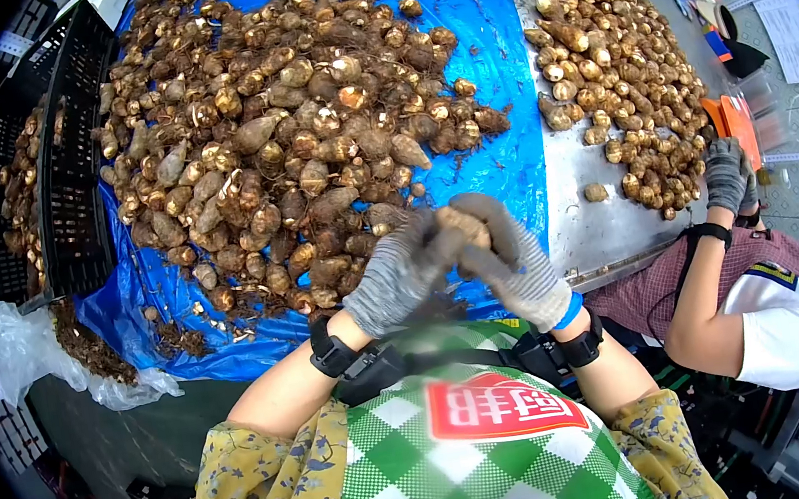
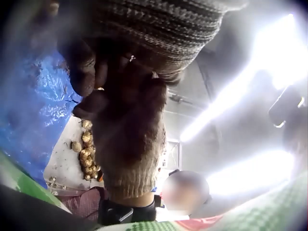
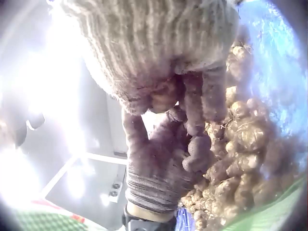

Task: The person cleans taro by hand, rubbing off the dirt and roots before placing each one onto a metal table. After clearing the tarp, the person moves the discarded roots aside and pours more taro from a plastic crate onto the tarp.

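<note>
In the head view my gloved right hand (image 1: 524,278) grips a brown taro corm (image 1: 465,228) in front of my apron. My gloved left hand (image 1: 393,276), blurred, meets the corm from the other side. Its thumb and curled fingers come up around the corm in the right wrist view, where part of the corm (image 3: 165,97) shows under the right glove. Both gloves are grey knit, stained dark. Just beyond my hands lies a big heap of rooty taro corms (image 1: 273,135) on a blue plastic sheet (image 1: 486,66).
Black crates (image 1: 70,162) with corms stand at the left, near a clear plastic bag (image 1: 24,349). Cleaner corms (image 1: 618,69) lie on a metal table (image 1: 581,210) at the right. Another gloved person (image 1: 729,297) works there beside an orange object (image 1: 734,125).
</note>
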